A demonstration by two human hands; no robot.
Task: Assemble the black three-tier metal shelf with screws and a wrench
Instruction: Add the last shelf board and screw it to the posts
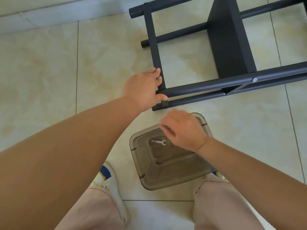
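Pale marbled floor tiles (49, 67) fill the view, with a grey skirting strip along the far edge. On them, up and to the right, lies the black shelf frame (229, 42) on its side: round poles run across, a flat shelf panel stands on edge between them, and a silver bolt head (254, 79) shows on the near pole. The end bar (153, 47) of the frame runs down to the near corner.

The left hand (144, 90) grips that corner, fingers curled over the end bar and thumb pressed along the near pole, steadying the frame. The right hand (181, 131) hovers, blurred, over a smoky see-through plastic tray (166, 178) that sits on the floor between the person's feet; its fingers are curled, and whether they pinch a screw cannot be told.

In the tray lie a small flat silver wrench (159, 142) and, nearer the person, a small nut (155, 159).

The step in hand looks like fastening the end bar at this near corner. Next, the right hand probably needs a screw or the wrench brought to the joint, while the left keeps the corner lined up.
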